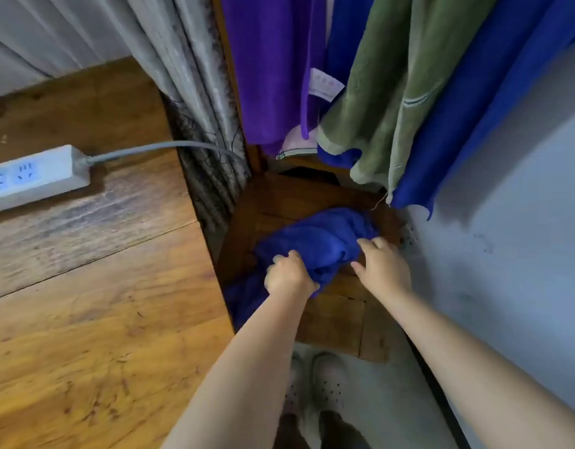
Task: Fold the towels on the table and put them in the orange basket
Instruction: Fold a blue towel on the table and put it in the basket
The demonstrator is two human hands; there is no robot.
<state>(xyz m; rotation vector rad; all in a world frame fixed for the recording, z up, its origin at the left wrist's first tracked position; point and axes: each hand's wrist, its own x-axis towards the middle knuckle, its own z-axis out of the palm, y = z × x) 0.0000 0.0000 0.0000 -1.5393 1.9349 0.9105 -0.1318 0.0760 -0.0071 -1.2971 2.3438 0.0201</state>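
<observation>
I see my left hand (287, 275) with its grip clenched round a crumpled blue towel (318, 238), which lies bunched on a low dark wooden stool (331, 319) between the wooden surface (101, 286) and the pale wall (506, 254). My right hand (381, 265) rests on the towel's right edge, grip released, fingers spread. Above hang purple (266, 76), green (393, 92) and blue (474, 118) towels. A white power strip (36, 178) lies on the surface

Power strip (36, 176), left edge of frame: cut off, full length unseen. Hanging purple towel (266, 69), green towel (402, 76): tops cut by upper edge. Left hand (287, 276): fingertips buried in crumpled blue towel (318, 241).
</observation>
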